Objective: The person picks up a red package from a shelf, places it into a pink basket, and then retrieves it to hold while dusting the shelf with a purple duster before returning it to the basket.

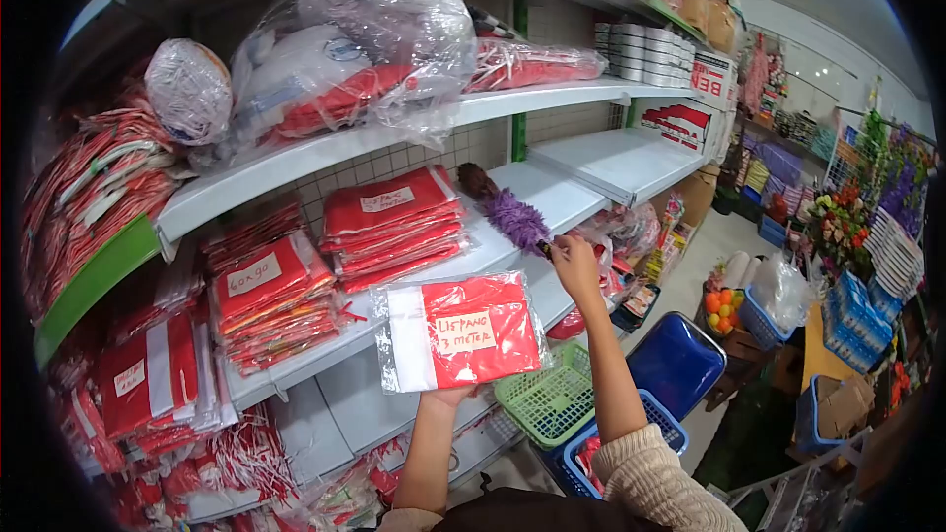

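Note:
My right hand (574, 264) is closed around the handle of a purple feather duster (514, 219), whose fluffy head with a dark brown tip rests over the white shelf (562, 185). From below, my left hand (450, 397) holds a plastic-wrapped red and white cloth packet (483, 310) labelled "LISPANG 3 METER"; most of its fingers are hidden under the packet. Just behind it, a stack of similar red packets (394, 217) lies on the shelf. Another stack, with a "60x90" label (254, 274), sits to its left.
Below the shelf stand a green basket (554, 399) and a blue basket (662, 416), beside a dark blue lid-like item (676, 363). Large plastic-wrapped bundles (379, 30) fill the upper shelf (325, 153). Artificial flowers (838, 227) and other goods line the right side of the aisle.

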Available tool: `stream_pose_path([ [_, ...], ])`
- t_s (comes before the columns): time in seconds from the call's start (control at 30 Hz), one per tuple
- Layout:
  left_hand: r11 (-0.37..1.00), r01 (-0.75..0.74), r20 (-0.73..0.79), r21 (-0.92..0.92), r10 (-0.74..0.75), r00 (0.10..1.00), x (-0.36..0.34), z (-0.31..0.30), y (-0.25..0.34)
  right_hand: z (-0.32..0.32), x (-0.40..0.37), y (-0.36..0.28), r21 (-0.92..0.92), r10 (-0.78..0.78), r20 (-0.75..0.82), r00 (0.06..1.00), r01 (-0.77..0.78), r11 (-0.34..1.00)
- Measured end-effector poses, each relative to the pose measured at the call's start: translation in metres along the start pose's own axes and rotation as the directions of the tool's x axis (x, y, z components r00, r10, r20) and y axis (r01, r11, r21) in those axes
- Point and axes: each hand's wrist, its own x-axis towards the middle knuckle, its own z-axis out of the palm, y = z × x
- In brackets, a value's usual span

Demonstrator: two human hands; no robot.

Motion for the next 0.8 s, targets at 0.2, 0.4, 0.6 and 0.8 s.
stream_pose_path([
  [0.2,0.991,-0.104,-0.035,0.084,0.108,0.994,-0.002,0.001,0.012,0.048,0.006,-0.001,-0.284,0.099,0.25,0.963,-0.025,0.959],
  [0.4,0.992,-0.105,-0.043,0.073,0.108,0.993,0.006,-0.01,0.011,0.037,-0.037,0.001,-0.242,0.12,0.193,0.974,-0.071,0.968],
  [0.6,0.995,-0.092,-0.042,-0.044,0.09,0.995,0.024,-0.029,0.004,-0.004,-0.108,0.037,-0.124,0.203,0.265,0.943,-0.175,0.977],
  [0.8,0.988,-0.053,-0.07,-0.142,0.044,0.997,0.042,-0.046,-0.004,-0.067,-0.161,0.034,0.014,0.5,0.105,0.86,-0.504,0.864],
])
